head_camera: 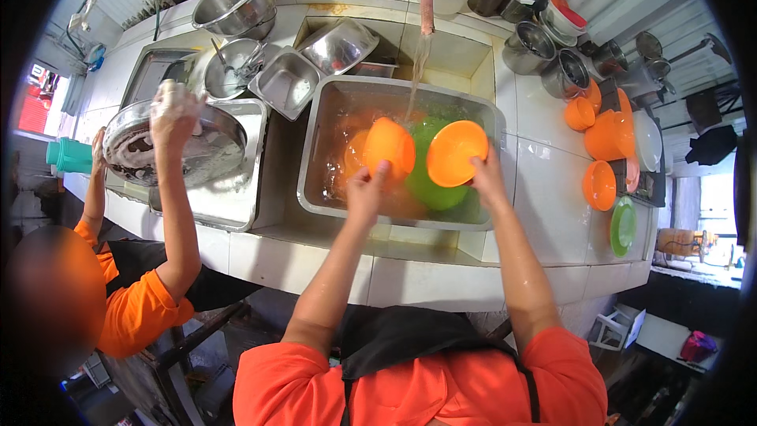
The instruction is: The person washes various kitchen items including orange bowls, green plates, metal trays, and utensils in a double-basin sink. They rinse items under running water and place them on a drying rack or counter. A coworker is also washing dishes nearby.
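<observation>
My left hand [368, 189] grips an orange bowl [387, 145] by its lower side, tilted above a grey plastic tub [309, 154] of water. A second orange bowl [456, 151] is pinched at its right rim by my right hand [488, 174], its round face turned up. Under the two bowls, a green round dish [434, 195] lies in the water, partly covered by them. More orange ware [355, 151] shows in the water on the left, its shape blurred. Water runs into the tub from a pinkish hose [427, 6].
At left a co-worker's soapy hand [174, 106] scrubs a large metal pan [230, 136]. Steel pans [288, 83] and a steel bowl [236, 6] stand behind. Orange containers [609, 133], an orange bowl [599, 185], a green plate [623, 226] and metal pots [528, 47] line the right counter.
</observation>
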Action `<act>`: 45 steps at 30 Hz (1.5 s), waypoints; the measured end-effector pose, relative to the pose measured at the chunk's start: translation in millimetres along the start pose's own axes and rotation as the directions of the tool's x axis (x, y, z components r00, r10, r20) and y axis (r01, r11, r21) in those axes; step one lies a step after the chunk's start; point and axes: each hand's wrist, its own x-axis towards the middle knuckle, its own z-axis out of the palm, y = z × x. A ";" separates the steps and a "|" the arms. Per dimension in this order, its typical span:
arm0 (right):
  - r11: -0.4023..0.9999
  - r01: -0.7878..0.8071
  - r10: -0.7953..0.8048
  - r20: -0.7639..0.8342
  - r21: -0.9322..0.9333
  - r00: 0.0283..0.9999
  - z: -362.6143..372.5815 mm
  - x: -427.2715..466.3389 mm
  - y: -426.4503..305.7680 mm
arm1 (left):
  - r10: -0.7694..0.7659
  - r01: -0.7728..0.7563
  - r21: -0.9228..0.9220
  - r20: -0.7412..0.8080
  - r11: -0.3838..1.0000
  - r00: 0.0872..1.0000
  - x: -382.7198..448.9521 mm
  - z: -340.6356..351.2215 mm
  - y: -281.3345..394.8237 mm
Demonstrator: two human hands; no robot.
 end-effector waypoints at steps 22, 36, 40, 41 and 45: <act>0.773 -0.174 0.319 -0.136 0.610 0.938 -97.6 -17.4 114.2 | 0.500 -0.918 0.302 0.771 0.258 0.395 -86.6 171.6 -22.0; 0.890 0.351 -0.080 -0.658 0.291 0.749 -492.5 124.2 -60.3 | 0.338 -0.467 0.594 0.324 0.655 0.884 -188.8 241.6 -56.8; 0.922 0.160 0.054 -0.529 0.351 0.847 -493.7 136.1 -37.6 | 0.235 -0.289 0.542 0.169 0.789 0.957 -210.0 258.3 -20.2; 0.912 0.256 -0.047 -0.540 0.320 0.840 -477.1 128.4 -20.6 | 0.257 -0.309 0.370 0.183 0.876 0.949 -217.4 264.2 -3.3; 0.968 0.165 -0.153 -0.078 0.188 0.985 -375.2 71.1 57.5 | 0.414 -0.372 -0.193 0.280 0.908 0.866 -265.5 286.1 84.1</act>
